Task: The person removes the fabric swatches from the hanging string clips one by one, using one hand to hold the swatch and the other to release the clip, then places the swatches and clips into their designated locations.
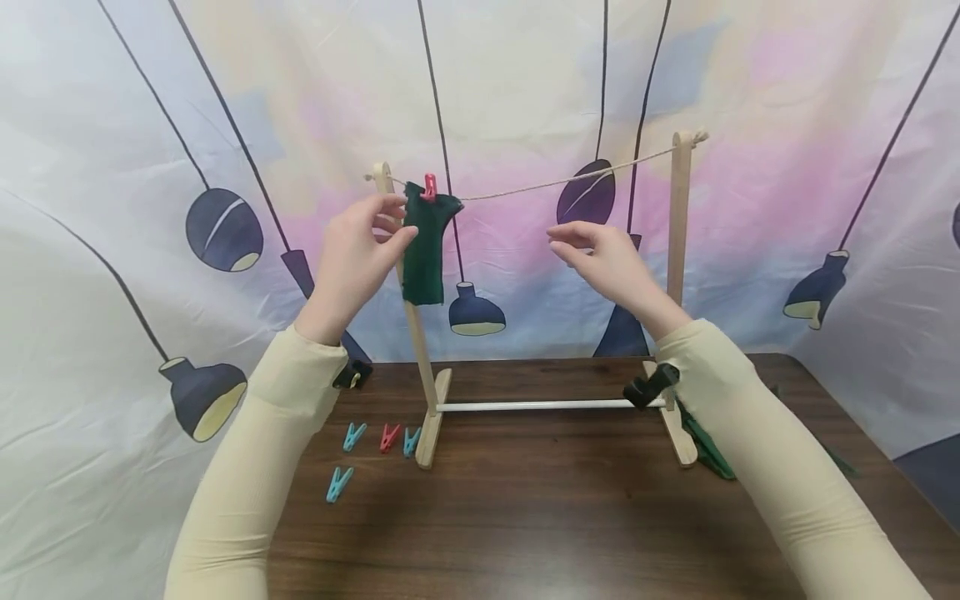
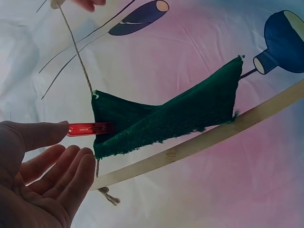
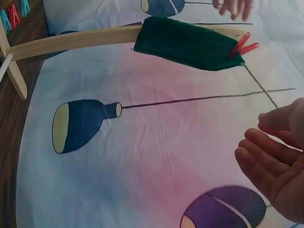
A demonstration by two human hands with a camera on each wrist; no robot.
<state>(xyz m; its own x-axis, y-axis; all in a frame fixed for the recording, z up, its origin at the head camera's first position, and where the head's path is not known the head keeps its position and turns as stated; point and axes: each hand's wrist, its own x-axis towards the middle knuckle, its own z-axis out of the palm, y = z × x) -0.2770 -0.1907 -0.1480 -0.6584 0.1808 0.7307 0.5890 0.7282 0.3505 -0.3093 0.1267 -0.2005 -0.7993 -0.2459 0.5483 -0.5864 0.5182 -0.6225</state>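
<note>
A dark green piece of cloth [image 1: 424,262] hangs from a thin rope [image 1: 540,187] near the left wooden post [image 1: 422,342]. One red clothespin [image 1: 429,188] clips its top edge to the rope. Beside the cloth, my left hand [image 1: 354,254] is raised with fingers loosely bent and nothing held; in the right wrist view a gap separates its fingertips [image 3: 247,12] from the clothespin [image 3: 243,45]. My right hand [image 1: 606,265] hovers empty below the rope's middle, right of the cloth, its fingers relaxed and thumb near the forefinger.
Blue clothespins [image 1: 339,483] and a red clothespin [image 1: 388,437] lie on the brown table [image 1: 525,517] at the left. A white bar [image 1: 540,406] joins the stand's feet. More green cloth [image 1: 705,442] lies by the right post [image 1: 679,225], partly behind my right sleeve.
</note>
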